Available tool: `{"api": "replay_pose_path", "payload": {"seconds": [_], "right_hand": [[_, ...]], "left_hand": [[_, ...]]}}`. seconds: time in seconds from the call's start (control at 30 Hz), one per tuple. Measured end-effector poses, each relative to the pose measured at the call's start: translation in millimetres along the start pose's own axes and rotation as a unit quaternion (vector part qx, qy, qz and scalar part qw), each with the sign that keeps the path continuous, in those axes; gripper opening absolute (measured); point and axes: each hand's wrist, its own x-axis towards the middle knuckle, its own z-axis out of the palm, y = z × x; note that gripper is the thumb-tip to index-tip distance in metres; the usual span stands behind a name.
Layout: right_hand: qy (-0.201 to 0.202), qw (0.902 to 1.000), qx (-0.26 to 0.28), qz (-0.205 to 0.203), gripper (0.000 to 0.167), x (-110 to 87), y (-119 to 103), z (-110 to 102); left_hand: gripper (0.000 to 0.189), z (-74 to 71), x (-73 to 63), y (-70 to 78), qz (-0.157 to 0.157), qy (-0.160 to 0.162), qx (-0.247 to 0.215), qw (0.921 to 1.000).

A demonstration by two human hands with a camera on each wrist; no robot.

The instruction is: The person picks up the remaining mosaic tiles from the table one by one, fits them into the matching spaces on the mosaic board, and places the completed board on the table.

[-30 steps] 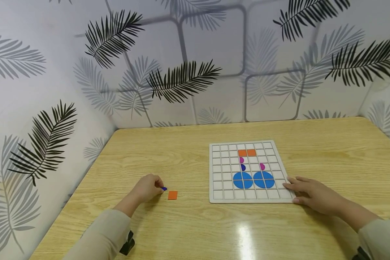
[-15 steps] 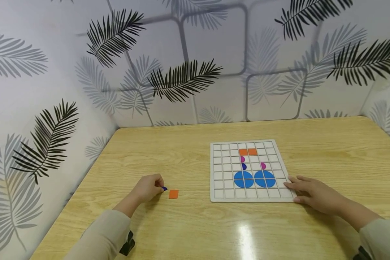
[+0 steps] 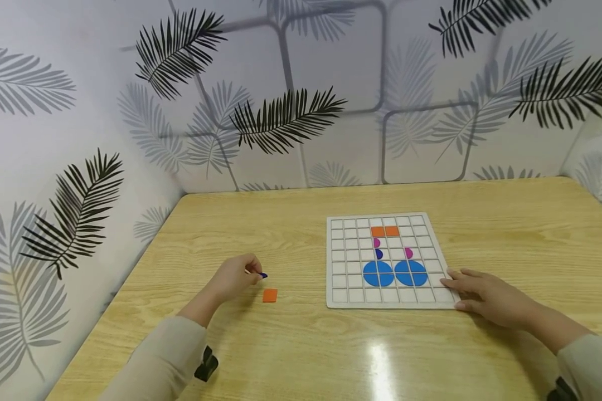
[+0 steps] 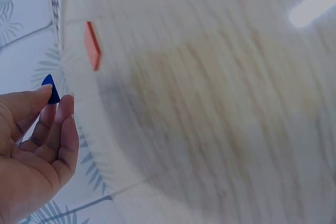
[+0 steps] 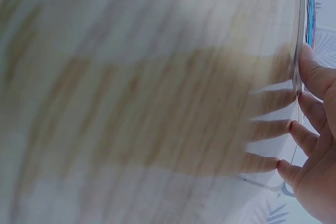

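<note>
In the head view, my left hand (image 3: 236, 277) is above the table, pinching a small dark blue piece (image 3: 263, 275) between thumb and fingers. The left wrist view shows that blue piece (image 4: 51, 88) with a curved side, partly covered by the thumb. An orange square tile (image 3: 270, 295) lies on the table just below that hand. My right hand (image 3: 491, 298) rests at the lower right corner of a white grid board (image 3: 341, 298), its fingers touching the edge. On the board are two orange squares (image 3: 384, 231), magenta half-discs (image 3: 408, 253), a dark blue half-disc (image 3: 379, 254) and two blue circles (image 3: 378, 274) made of quarters.
The light wooden table (image 3: 301, 345) runs back to a wall (image 3: 331, 139) with a leaf pattern. Another patterned wall (image 3: 55, 167) stands along the left side. Bright light reflects off the table's front part.
My left hand has lifted the dark blue piece and moved slightly up and right. The right hand stays at the board's edge. The whole view has shifted slightly.
</note>
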Motion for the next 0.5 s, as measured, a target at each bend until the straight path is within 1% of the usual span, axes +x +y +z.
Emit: {"api": "replay_pose_path", "payload": {"seconds": [0.1, 0.2, 0.33, 0.5], "right_hand": [[-0.001, 1.0, 0.003, 0.0, 0.046, 0.5, 0, -1], [0.001, 1.0, 0.004, -0.002, 0.046, 0.8, 0, -1], [0.004, 1.0, 0.0, -0.003, 0.046, 0.7, 0, 0], [0.005, 1.0, -0.002, -0.003, 0.046, 0.6, 0, 1]], "left_hand": [[0.005, 0.0, 1.6, 6.8, 0.0, -0.004, -0.01, 0.9999], [0.004, 0.5, 2.9, 14.4, 0.0, -0.013, -0.033, 0.9994], [0.004, 2.2, 5.2, 23.3, 0.015, -0.016, -0.052, 0.9984], [0.004, 6.0, 9.4, 30.8, 0.033, -0.014, -0.053, 0.9979]]}}
